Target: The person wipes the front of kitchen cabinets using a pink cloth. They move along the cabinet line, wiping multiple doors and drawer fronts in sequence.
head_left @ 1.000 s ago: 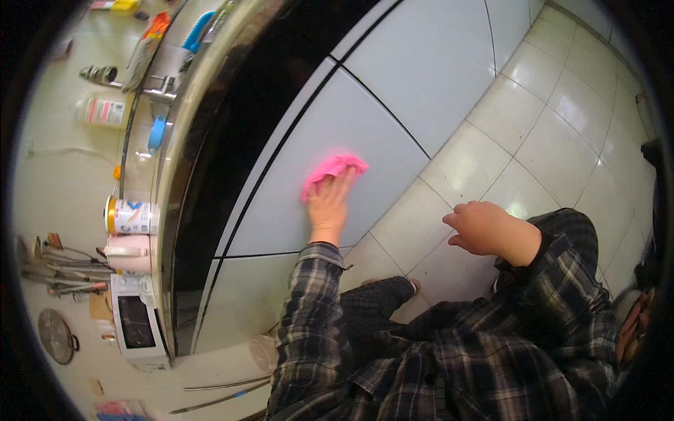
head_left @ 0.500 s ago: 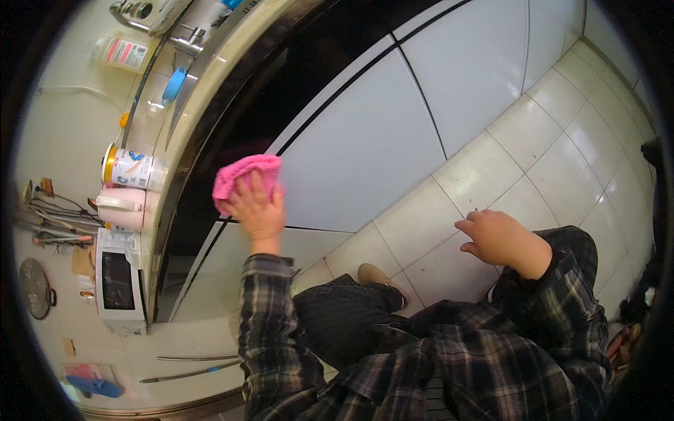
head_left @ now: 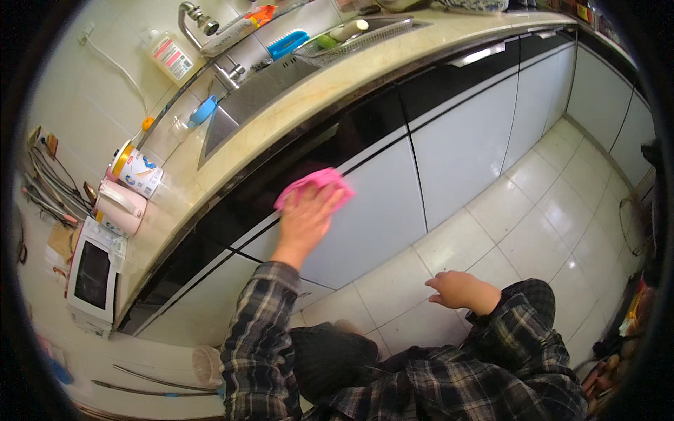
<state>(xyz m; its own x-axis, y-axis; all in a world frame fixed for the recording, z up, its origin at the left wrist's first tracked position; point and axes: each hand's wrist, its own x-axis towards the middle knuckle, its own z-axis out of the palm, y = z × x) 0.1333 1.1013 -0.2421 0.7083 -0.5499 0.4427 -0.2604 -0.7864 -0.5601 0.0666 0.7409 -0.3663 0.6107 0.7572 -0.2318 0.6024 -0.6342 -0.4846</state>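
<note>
Nearest you, your right hand [head_left: 456, 289] hangs free above the pale floor tiles [head_left: 533, 231], fingers loosely spread and holding nothing. Further out, your left hand [head_left: 305, 219] lies flat with fingers fairly wide, pressing a pink cloth [head_left: 317, 184] against the top edge of a white cabinet door [head_left: 365, 210], just under the dark strip below the countertop [head_left: 281, 116]. The cloth sits mostly under your fingertips, so I judge it could slide out and drop if your palm lifts. You are leaning well forward with the right hand unsupported; on glossy tiles that could cost you your balance. Beyond, a tin [head_left: 137, 170] and a pink kettle [head_left: 119, 205] stand near the counter's edge, left of the sink [head_left: 267, 91]; a high sweep could knock them.
</note>
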